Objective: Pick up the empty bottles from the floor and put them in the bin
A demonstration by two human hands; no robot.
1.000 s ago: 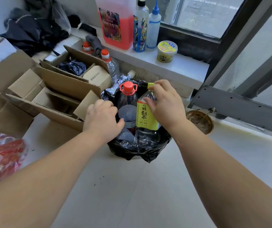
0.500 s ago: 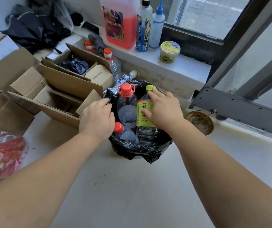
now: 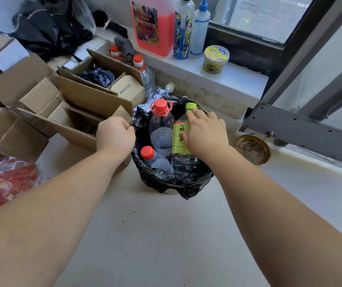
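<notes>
The bin [image 3: 178,181], lined with a black bag, stands on the floor in the middle of the view. Inside it stand a large clear bottle [image 3: 161,129] with a red handled cap, a small red-capped bottle [image 3: 147,152], and a green-capped bottle [image 3: 178,141] with a yellow-green label. My right hand [image 3: 207,135] lies over the green-capped bottle, fingers around its shoulder and neck. My left hand [image 3: 114,137] is closed on the bag's left rim. Another clear red-capped bottle [image 3: 147,79] stands behind the bin by a box.
Open cardboard boxes [image 3: 79,100] crowd the left side, touching the bin. A red plastic bag [image 3: 6,181] lies at the far left. A brass dish [image 3: 252,150] sits right of the bin under a grey metal frame [image 3: 300,131]. The sill holds a pink jug [image 3: 153,23] and a yellow tub [image 3: 216,59].
My right hand pushed the green-capped bottle lower into the bin. My left hand left the small red-capped bottle inside and moved to the bag's left rim, closing on it.
</notes>
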